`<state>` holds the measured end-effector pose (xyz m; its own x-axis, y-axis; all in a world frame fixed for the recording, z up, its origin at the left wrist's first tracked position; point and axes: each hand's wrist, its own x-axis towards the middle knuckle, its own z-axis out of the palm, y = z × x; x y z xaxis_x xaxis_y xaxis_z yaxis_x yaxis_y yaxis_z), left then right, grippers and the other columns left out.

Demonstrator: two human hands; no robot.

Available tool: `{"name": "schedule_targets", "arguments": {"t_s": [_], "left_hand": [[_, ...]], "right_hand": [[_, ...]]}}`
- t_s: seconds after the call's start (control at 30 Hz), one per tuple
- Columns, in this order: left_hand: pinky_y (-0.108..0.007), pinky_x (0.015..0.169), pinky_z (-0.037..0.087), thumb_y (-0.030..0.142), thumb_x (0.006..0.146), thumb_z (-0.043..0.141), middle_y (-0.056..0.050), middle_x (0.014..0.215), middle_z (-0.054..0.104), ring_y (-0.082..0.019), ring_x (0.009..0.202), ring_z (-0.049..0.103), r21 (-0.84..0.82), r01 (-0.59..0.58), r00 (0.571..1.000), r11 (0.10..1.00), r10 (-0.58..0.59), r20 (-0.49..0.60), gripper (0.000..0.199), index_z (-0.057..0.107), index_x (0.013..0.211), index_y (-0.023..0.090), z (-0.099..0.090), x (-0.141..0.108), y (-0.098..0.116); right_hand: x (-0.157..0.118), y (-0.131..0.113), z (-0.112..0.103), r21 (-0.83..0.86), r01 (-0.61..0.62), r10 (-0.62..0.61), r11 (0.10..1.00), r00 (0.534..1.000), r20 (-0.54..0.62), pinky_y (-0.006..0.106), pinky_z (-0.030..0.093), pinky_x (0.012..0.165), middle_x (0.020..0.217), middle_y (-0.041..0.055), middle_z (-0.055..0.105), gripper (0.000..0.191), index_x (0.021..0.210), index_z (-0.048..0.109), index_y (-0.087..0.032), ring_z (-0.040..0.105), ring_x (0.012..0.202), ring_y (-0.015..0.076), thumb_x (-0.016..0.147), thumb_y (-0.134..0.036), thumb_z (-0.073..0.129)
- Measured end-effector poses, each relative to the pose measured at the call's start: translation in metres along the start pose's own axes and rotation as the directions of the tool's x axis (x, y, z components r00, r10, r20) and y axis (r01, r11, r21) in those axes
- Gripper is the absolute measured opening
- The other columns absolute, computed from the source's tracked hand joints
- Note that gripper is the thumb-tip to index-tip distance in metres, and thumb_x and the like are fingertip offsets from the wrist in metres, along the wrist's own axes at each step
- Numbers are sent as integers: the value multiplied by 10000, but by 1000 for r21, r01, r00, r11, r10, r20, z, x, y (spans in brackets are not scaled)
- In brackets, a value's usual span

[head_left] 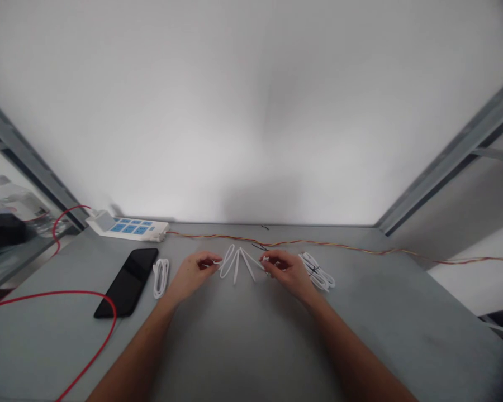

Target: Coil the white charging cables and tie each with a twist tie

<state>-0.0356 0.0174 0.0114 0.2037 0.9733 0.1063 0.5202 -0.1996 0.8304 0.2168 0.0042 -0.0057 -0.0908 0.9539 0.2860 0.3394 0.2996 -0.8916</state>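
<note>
A white cable [237, 262] lies in loose zigzag folds between my two hands at the middle of the grey table. My left hand [196, 273] pinches one side of it between thumb and fingers. On the other side, my right hand [287, 272] grips the cable's other part, and a bit of white shows at the fingertips. Just past my right hand rests a coiled white cable bundle [317, 272] with a dark tie around it. To the left of my left hand is a smaller coiled white cable [161, 278].
A black phone [128, 283] lies at the left, with a red cable [109, 329] crossing its lower end. Behind it sits a white power strip [129, 228] with blue sockets. Its twisted red-yellow cord [318, 243] runs along the back. Dark twist ties [260, 247] lie near it.
</note>
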Motion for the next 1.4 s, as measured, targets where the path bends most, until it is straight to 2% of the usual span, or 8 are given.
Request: {"name": "schedule_targets", "arguments": {"t_s": [0.2, 0.6, 0.97, 1.3, 1.4], "left_hand": [[-294, 703, 495, 327, 730, 583, -39, 808, 711, -177, 724, 640, 3, -12, 1000, 1000, 12, 5, 247, 702, 893, 184, 1, 1, -5], [-296, 691, 500, 332, 712, 596, -37, 778, 709, -183, 699, 635, -16, 13, 1000, 1000, -13, -10, 239, 708, 864, 185, 0, 0, 1], [-316, 736, 501, 314, 699, 601, -37, 834, 721, -199, 750, 646, -18, 34, 999, 999, -34, 3, 232, 710, 861, 187, 1, 0, 1], [-296, 701, 503, 290, 717, 589, -20, 803, 719, -183, 716, 643, -6, 18, 1000, 1000, -18, 8, 204, 709, 859, 207, 1, -1, 2], [-274, 659, 489, 282, 727, 586, -14, 795, 716, -168, 676, 635, 45, 5, 1000, 999, -6, 7, 190, 706, 859, 216, 2, -1, 1]], "right_hand": [[0, 3, 0, 3, -14, 14, 1000, 1000, 6, 244, 486, 501, 695, 35, 656, 245, 847, 681, -178, 566, 535, 126, 742, -389, 611], [0, 2, 0, 0, 0, 0, 1000, 1000, 1, 236, 491, 491, 677, 31, 655, 220, 838, 681, -188, 571, 539, 128, 747, -374, 605], [0, -1, 0, -2, 11, -11, 1000, 1000, 24, 227, 469, 471, 666, 28, 656, 194, 832, 684, -191, 581, 527, 128, 746, -345, 602], [-2, -3, -1, -12, 15, -15, 1000, 999, 30, 243, 477, 500, 672, 24, 654, 205, 835, 680, -197, 576, 531, 130, 749, -364, 598], [-1, 0, 1, -47, 32, -31, 998, 999, 25, 249, 470, 528, 690, 23, 644, 225, 894, 671, -200, 568, 551, 131, 767, -360, 578]]}}
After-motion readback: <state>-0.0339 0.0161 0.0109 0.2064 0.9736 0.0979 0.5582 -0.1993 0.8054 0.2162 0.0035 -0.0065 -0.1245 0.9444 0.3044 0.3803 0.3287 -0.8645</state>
